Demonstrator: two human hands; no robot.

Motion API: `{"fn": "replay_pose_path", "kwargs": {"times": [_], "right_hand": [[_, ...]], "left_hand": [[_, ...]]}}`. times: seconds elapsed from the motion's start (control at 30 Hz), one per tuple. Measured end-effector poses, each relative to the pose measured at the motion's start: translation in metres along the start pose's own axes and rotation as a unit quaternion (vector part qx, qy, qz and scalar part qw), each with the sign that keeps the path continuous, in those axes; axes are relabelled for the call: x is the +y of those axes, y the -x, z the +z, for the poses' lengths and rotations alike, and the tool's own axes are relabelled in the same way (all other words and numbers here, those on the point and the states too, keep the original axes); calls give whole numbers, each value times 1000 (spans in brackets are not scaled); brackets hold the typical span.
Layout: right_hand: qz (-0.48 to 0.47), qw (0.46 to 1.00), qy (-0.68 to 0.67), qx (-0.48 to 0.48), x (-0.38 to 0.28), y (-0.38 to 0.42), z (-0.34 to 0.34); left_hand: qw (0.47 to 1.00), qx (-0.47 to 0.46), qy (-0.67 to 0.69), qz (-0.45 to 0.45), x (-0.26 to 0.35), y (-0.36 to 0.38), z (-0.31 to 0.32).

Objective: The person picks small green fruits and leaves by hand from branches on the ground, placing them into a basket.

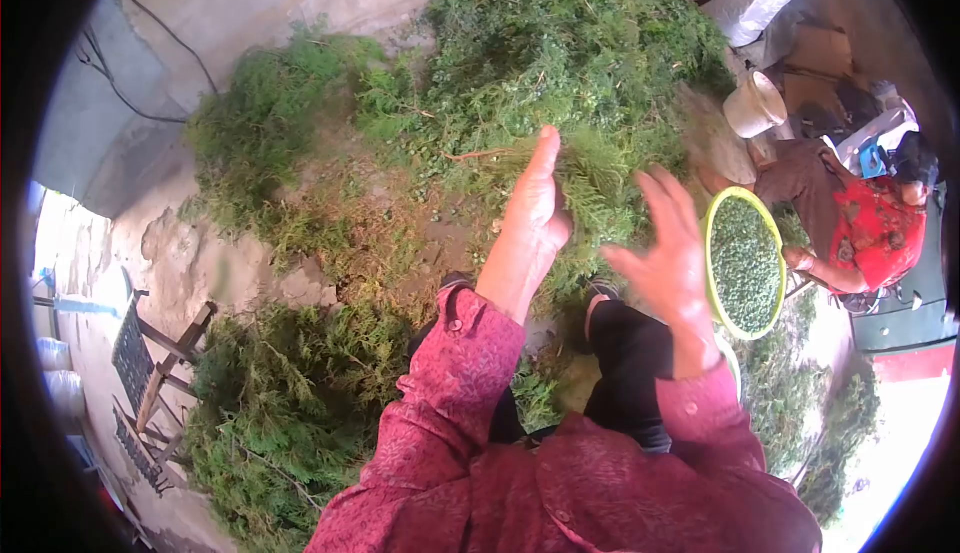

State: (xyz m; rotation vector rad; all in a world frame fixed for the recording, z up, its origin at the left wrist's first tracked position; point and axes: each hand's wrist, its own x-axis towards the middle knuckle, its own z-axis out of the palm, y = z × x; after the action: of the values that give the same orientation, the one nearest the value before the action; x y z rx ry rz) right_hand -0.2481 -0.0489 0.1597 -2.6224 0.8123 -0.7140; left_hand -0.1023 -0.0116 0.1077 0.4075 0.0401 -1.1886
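Observation:
My left hand [535, 215] is closed, thumb pointing up, around a green conifer sprig [592, 185]. The sprig's reddish stem sticks out to the left of the hand and its feathery leaves fan out to the right. To the right, my right hand [668, 253] is raised with fingers apart, slightly blurred, and nothing shows in it. Just beyond it is a yellow-rimmed basin [748, 263] full of small green cones or berries. Ahead of both hands lies a large heap of cut conifer branches [560, 53].
Another person in a red shirt [880, 233] sits at the right, one hand by the basin. A white bucket [754, 105] and a pale sack [758, 3] stand farther back. More branches [290, 393] lie at left, near a wooden chair [160, 373].

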Motion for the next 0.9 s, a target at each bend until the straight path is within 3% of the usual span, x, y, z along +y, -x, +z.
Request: {"fn": "replay_pose_path", "kwargs": {"times": [0.13,0.2,0.23,0.3,0.33,0.37,0.43,0.5,0.57,0.63,0.7,0.73,0.8,0.87,0.9], "right_hand": [[-56,995,-50,-73,18,-34,46],[-1,979,-197,-57,36,-37,58],[1,978,-200,-57,40,-37,62],[160,929,-328,-54,45,-35,66],[189,894,-407,-7,52,-33,75],[191,893,-409,-4,58,-32,76],[307,657,-688,-40,68,-33,73],[294,646,-703,-38,70,-30,70],[281,552,-777,-110,73,-26,68],[310,539,-779,-82,70,-24,69],[365,526,-755,-143,75,-24,71],[376,554,-731,-132,70,-23,70],[390,560,-717,-144,68,-23,66],[421,581,-684,-128,66,-22,61],[422,578,-687,-126,71,-23,60]], "left_hand": [[1000,9,-7,22,2,-9,-9],[1000,-8,-23,-13,4,-11,-14],[998,-26,-37,-50,4,-11,-15],[997,-11,-58,-49,3,-4,-14],[988,6,-138,-68,9,-2,-16],[972,21,-217,-86,15,0,-16],[953,46,-290,-76,22,0,-16],[911,-10,-411,44,22,-2,-23],[922,-22,-384,52,19,-6,-27],[938,0,-334,94,13,-3,-22],[942,8,-325,84,10,0,-20],[942,11,-331,47,10,0,-20],[941,13,-339,9,6,-5,-21],[941,1,-324,95,0,-13,-28],[940,1,-327,93,-1,-15,-27]]}}
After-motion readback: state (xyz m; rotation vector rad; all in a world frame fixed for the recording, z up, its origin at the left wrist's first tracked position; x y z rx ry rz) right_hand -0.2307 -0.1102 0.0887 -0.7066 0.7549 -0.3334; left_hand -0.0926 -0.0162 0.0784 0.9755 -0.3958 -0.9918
